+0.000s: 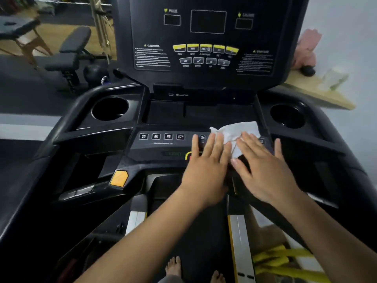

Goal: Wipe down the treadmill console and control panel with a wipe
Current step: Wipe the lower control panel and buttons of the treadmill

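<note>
A white wipe (238, 131) lies spread on the right half of the treadmill's black control panel (163, 146). My right hand (263, 168) rests flat on it with straight, spread fingers and covers the wipe's lower part. My left hand (206, 168) lies flat beside it, fingers straight, its fingertips at the wipe's left edge and over the panel's middle buttons. Above stands the upright console (206, 43) with dark displays and rows of yellow and grey buttons.
Round cup holders sit at the left (110, 108) and right (287, 116) of the panel. An orange button (119, 178) marks the left handrail. A weight bench (69, 56) stands at back left, a wooden shelf (318, 92) at back right. My bare feet are on the belt (193, 237).
</note>
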